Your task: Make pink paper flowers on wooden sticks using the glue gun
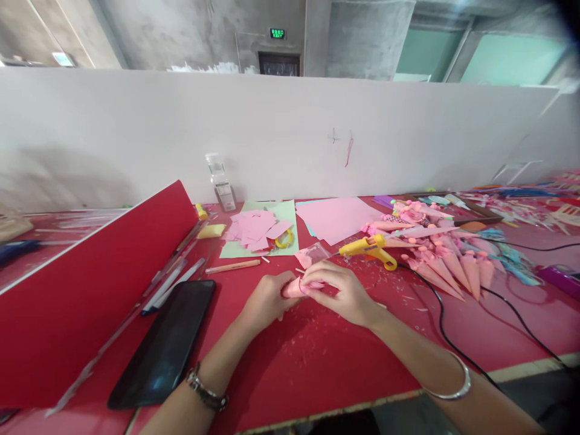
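My left hand (268, 300) is closed round a small pink rolled paper cone (293, 289), just above the red tabletop. The fingers of my right hand (341, 291) pinch the cone's other end, where some pink material pokes out; its exact shape is partly hidden by my fingers. Just beyond my hands lies a small clear packet (313, 254) with pink pieces inside. A yellow hot glue gun (369, 249) rests on its side behind my right hand, its nozzle pointing left.
Pink paper cones (453, 266) are heaped at right. Cut pink pieces (254, 228) lie on a green sheet (226, 249), beside pink sheets (339, 216). A black phone (165, 344), pens (174, 287) and a red board (99, 290) are at left. A black cord (437, 296) crosses the right side.
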Tool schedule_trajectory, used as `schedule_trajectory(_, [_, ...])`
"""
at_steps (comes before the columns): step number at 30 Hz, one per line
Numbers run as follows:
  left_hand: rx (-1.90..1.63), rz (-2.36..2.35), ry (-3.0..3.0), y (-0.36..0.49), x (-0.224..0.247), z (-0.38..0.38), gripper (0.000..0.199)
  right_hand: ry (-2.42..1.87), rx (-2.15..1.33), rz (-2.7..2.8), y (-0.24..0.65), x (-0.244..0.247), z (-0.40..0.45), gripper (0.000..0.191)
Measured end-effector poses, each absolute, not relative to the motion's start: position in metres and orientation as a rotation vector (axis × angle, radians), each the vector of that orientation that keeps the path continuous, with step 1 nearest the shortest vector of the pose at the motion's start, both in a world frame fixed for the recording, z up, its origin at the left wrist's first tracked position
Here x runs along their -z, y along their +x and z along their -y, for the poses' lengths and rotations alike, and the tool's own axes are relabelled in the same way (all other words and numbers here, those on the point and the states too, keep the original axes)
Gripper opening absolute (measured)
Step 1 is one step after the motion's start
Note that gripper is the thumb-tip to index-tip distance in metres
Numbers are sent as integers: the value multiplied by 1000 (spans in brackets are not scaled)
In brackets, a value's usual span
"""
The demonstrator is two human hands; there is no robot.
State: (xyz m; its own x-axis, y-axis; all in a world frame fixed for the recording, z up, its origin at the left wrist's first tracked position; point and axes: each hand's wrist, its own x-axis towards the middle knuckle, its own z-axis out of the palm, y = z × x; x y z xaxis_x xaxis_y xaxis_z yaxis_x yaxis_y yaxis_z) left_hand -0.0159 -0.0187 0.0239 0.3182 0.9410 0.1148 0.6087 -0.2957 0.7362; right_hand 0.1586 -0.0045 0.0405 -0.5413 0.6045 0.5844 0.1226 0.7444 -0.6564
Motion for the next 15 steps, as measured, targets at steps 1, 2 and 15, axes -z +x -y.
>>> schedule_trajectory(1, [-760, -1375, 2031, -16, -24, 18, 19, -550, -702, 2075, 158, -40, 4, 9])
schedule_trajectory(2, [-784, -1386, 2063, -16, -24, 18, 19, -553, -697, 2073, 158, -40, 4, 9])
schedule_trajectory(15, [-711, -1540, 2257, -17, -21, 17, 21, -578, -734, 2080, 159, -40, 3, 10])
